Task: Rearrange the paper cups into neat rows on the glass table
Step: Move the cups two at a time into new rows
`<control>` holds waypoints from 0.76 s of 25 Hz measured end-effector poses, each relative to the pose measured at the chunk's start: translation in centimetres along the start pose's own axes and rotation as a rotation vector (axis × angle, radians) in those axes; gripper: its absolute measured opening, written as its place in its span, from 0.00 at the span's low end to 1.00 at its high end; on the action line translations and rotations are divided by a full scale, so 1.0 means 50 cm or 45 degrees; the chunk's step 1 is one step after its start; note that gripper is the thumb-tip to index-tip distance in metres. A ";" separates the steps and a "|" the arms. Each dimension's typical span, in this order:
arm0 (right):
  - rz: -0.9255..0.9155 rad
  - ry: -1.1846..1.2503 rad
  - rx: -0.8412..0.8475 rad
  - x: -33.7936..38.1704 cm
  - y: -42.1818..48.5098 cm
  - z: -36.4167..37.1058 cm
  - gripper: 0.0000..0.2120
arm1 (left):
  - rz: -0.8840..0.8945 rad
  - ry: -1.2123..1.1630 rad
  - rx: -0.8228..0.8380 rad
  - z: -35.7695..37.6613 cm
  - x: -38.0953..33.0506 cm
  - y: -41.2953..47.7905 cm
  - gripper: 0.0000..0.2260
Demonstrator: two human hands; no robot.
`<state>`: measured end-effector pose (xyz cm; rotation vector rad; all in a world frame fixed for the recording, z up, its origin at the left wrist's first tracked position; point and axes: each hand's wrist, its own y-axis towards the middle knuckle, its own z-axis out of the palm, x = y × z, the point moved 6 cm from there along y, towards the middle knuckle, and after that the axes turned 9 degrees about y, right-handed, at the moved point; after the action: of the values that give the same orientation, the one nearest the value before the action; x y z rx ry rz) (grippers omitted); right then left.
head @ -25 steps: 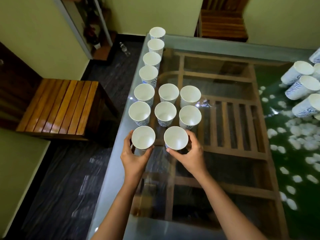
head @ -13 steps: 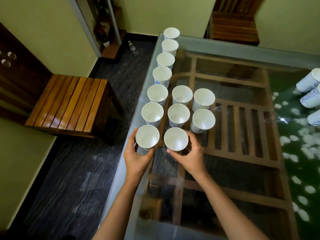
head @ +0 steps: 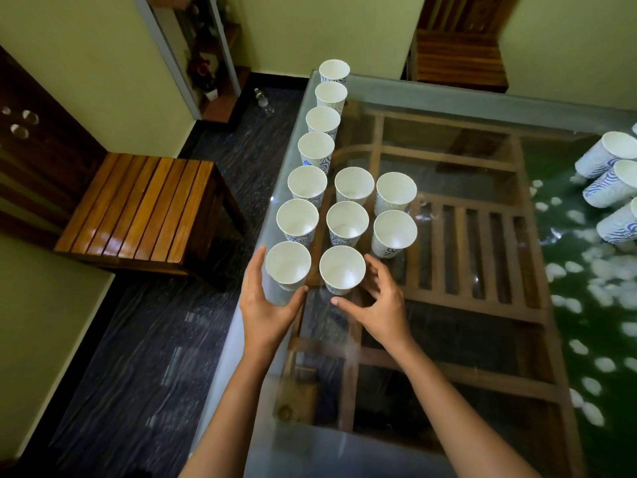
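Take as your landmark the long column of white, blue-patterned paper cups (head: 316, 148) standing upright along the left rim of the glass-topped table with the wooden frame beneath it (head: 344, 453). It runs straight away from you, and that is the axis every row has to follow. Your two hands are apart, each bracketing one cup at the near end. The left hand (head: 265, 307) has its fingers spread loosely either side of the column's nearest cup (head: 287, 263), and the right hand (head: 377, 305) has its fingers lightly curled beside the nearest cup of the second line (head: 342, 267), just right of the column. Neither hand looks clamped on a cup, though whether a fingertip grazes a cup wall cannot be told. Both cups sit upright, mouths up, roughly level with each other. The third line, further right of the column, has only two cups, and its nearer cup (head: 394, 229) has open glass on the side facing you. That gap is probably the next place to fill. The unsorted white-and-blue paper cups (head: 605, 155) lie well to the right of the column, at the far right side of the table, so your right hand is the nearer one. Reach right and slightly forward, then bring a cup back level with the two near ones.
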<state>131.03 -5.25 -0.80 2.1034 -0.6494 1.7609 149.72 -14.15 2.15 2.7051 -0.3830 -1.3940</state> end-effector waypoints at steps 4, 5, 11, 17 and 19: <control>0.003 0.051 -0.022 0.004 -0.035 -0.068 0.39 | 0.226 0.043 -0.096 -0.003 -0.089 -0.018 0.30; 0.000 0.060 -0.050 0.004 -0.045 -0.093 0.37 | 0.253 0.019 -0.105 0.012 -0.113 -0.024 0.27; 0.029 0.097 -0.481 -0.032 -0.094 -0.385 0.28 | 0.199 -0.332 0.249 0.267 -0.321 -0.093 0.18; 0.133 0.203 -0.870 -0.114 -0.107 -0.774 0.23 | 0.174 -0.384 0.620 0.607 -0.558 -0.178 0.19; 0.160 0.191 -0.911 -0.147 -0.084 -0.891 0.23 | 0.147 -0.390 0.679 0.714 -0.622 -0.192 0.22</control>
<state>95.04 22.34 0.54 1.4542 -1.1741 1.4234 105.29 4.74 4.19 2.7710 -1.0517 -1.9014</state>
